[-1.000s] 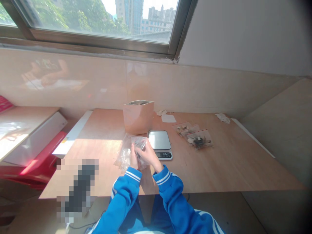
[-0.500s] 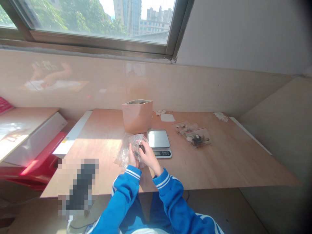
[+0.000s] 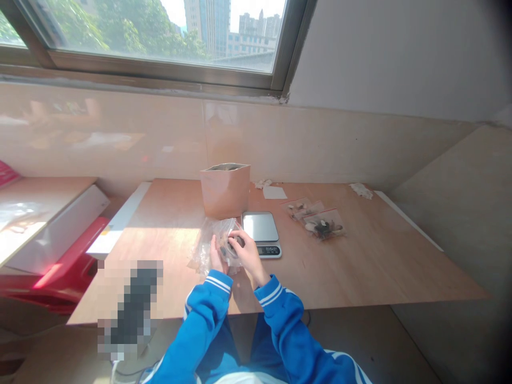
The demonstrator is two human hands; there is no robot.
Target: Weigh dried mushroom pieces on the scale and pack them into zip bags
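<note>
A clear zip bag is between my hands, just in front of the pouch and left of the scale. My left hand grips it from the left side. The bent fingers of my right hand pinch at its upper right part. Something small and dark shows by the right fingertips; its kind is too small to make out. More crumpled clear plastic bags lie beneath and to the left. Close by my right hand stands a kitchen scale with a bare metal plate.
An upright brown paper pouch with an open top stands behind my hands. Several filled zip bags lie right of the scale. A white paper and crumpled tissue are farther back. A blurred dark object is at the left front edge.
My right hand has shifted slightly to the right, and its fingers have turned at the bag. My left hand stays nearly still.
</note>
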